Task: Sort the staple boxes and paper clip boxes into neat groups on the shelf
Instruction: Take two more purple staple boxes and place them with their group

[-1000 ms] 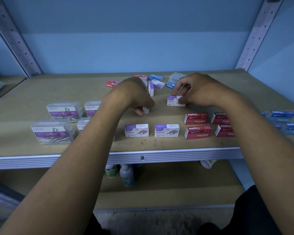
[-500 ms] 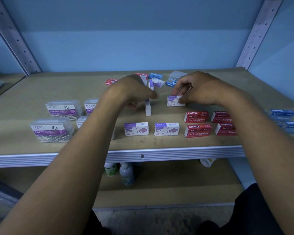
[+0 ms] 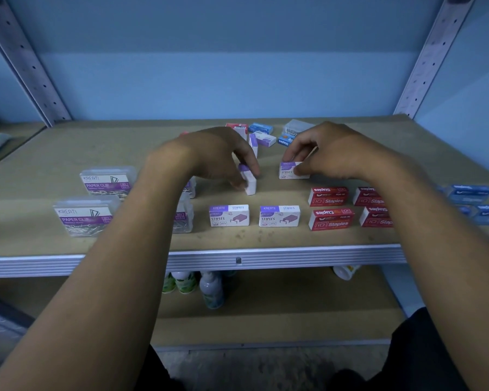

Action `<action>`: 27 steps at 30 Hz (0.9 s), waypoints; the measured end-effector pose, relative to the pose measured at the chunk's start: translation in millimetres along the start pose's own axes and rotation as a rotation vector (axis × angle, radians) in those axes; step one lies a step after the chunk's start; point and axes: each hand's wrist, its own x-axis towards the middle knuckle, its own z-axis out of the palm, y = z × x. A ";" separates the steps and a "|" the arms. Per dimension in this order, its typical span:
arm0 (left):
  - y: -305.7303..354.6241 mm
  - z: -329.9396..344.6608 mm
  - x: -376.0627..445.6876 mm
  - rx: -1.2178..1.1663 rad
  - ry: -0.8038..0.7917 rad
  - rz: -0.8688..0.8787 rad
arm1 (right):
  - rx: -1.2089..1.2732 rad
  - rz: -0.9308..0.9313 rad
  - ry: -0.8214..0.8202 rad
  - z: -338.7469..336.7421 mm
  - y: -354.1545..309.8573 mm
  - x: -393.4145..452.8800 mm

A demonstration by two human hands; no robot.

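On the fibreboard shelf (image 3: 68,148) before a blue wall, clear paper clip boxes (image 3: 105,182) filled with loose clips are grouped at the left. Beside them an upended purple staple box (image 3: 249,183) is pinched by the left hand (image 3: 218,156), and a flat purple staple box (image 3: 290,170) is gripped by the right hand (image 3: 331,150) at its edges. A second purple row is judged to be under way behind the front purple pair (image 3: 254,215), so the upended box must next be laid flat and squared up; red staple boxes (image 3: 329,207) are already grouped to the right.

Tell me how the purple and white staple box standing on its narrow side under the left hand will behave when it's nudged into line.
The staple box stands on a narrow side, so it will probably tip flat rather than slide. It looks like stiff cardboard, so the left hand pinching it should not crush it. Its sharp edges mean it should not roll on the shelf.
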 end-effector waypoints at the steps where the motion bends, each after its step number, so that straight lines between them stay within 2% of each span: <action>1: -0.5 1.1 1.6 0.003 0.030 -0.001 | 0.004 0.000 0.001 0.4 -0.2 0.0; 13: -5.2 -0.7 -9.6 -0.008 0.174 0.004 | -0.010 -0.067 0.010 -1.2 -12.1 -8.5; 27: -9.9 -2.1 -28.6 0.066 0.180 0.027 | -0.016 -0.145 -0.037 2.6 -24.8 -25.3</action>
